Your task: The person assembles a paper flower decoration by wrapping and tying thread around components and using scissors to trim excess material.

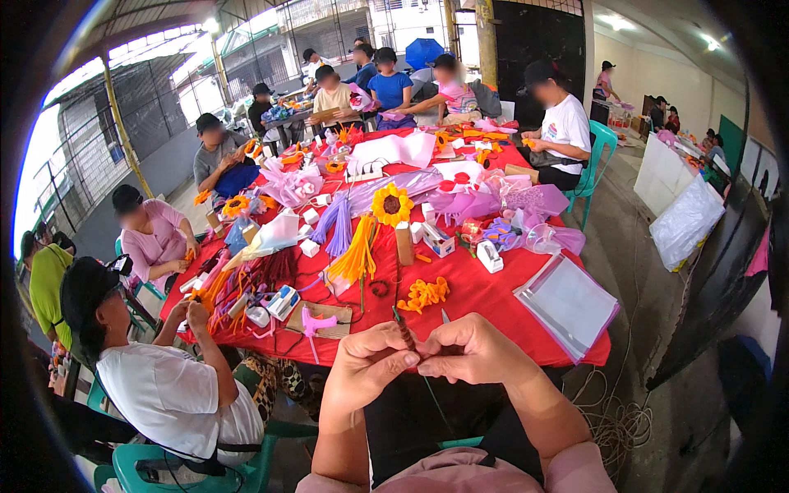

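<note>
Just in front of the table's near edge, my left hand (374, 363) and my right hand (478, 352) meet, fingertips pinched together. Between them is a dark brown fuzzy pipe cleaner (404, 332), which looks coiled or twisted. A thin green stem (438, 404) hangs below my fingers. Beyond my hands lies a bunched orange pipe-cleaner piece (423, 294). A small dark brown coil (379, 288) rests to its left. Farther off are a bundle of yellow-orange pipe cleaners (358, 253) and a finished sunflower (391, 205) with a brown centre.
A red cloth (493, 306) covers the crowded table. On the left, a pink glue gun (316, 322) lies on cardboard (339, 329); clear plastic sheets (567, 300) lie right. A person in white (164, 386) sits close on my left. Loose cable (618, 421) coils on the floor.
</note>
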The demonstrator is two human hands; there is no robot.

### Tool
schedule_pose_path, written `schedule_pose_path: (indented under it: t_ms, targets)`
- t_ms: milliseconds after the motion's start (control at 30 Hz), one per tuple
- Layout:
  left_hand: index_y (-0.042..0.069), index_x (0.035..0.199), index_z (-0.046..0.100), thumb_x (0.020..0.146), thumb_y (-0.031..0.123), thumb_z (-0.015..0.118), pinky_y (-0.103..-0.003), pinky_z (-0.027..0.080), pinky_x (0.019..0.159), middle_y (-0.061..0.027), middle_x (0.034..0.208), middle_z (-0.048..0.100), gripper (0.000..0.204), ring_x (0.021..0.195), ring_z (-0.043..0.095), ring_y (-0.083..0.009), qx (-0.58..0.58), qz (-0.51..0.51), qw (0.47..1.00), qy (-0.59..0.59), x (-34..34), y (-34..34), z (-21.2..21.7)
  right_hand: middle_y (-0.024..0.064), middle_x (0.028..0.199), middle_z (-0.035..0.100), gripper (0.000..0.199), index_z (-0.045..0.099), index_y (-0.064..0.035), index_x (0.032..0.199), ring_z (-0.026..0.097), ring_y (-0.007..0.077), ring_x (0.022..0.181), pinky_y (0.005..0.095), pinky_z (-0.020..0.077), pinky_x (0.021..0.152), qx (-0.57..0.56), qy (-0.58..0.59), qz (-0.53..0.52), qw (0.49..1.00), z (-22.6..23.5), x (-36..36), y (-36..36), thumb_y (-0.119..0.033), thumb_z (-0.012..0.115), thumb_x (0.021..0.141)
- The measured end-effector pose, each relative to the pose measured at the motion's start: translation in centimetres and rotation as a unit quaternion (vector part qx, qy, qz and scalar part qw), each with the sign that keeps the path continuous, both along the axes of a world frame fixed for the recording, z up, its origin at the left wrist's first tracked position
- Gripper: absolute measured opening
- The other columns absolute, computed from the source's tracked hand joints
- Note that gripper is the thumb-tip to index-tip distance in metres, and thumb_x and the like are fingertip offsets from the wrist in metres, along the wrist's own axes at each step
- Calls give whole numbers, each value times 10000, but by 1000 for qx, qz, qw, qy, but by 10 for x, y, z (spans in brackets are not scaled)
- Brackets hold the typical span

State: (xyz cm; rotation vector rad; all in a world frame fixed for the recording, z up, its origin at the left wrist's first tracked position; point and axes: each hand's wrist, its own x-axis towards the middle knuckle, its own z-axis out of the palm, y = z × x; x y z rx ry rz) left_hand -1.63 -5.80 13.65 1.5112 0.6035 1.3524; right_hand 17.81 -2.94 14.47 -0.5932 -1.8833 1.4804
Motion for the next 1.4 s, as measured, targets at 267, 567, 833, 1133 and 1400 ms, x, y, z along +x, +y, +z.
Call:
schedule_pose_path:
  t_ms: [267, 567, 833, 1133, 1400]
  targets:
    - [-5, 755, 570, 816, -17, 675, -242, 438, 659, -36, 735, 592, 122, 717, 553, -100, -2, 39, 998, 48, -4, -3, 3, -21, 634, 591, 116, 662, 12, 799, 483, 27, 580, 220, 384, 503, 84, 26, -9, 996, 6, -2, 6, -74, 738, 782]
    - [-28, 728, 519, 763, -69, 648, -269, 454, 590, -112, 700, 583, 139, 619, 580, -169, 103, 251, 954, 130, 11, 3, -1, 84, 652, 609, 130, 601, 3, 713, 578, 144, 586, 281, 419, 497, 245, -7, -193, 950, 6, -20, -4, -34, 721, 745]
    - [-41, 720, 511, 775, -76, 641, -262, 473, 581, -76, 671, 546, 145, 617, 564, -123, 182, 479, 838, 190, 37, 7, -6, 158, 661, 535, 157, 481, -23, 715, 573, 351, 616, 406, 432, 511, 411, -60, -335, 846, -23, -45, -5, -39, 630, 761]
    - [-17, 855, 595, 802, -77, 656, -239, 452, 721, -45, 879, 592, 101, 795, 561, -122, 69, 104, 991, 48, -2, 4, -7, -30, 640, 562, 92, 618, 16, 765, 472, 26, 593, 225, 380, 496, 48, 57, -68, 995, 3, -11, 5, -26, 683, 815]
    - [-23, 856, 548, 839, -58, 626, -208, 442, 673, -19, 778, 573, 87, 736, 520, -55, 32, 172, 983, 51, 7, -1, 0, 24, 644, 616, 91, 643, 26, 794, 504, 44, 587, 233, 414, 519, 113, 14, -103, 988, 9, -9, 8, -46, 698, 803]
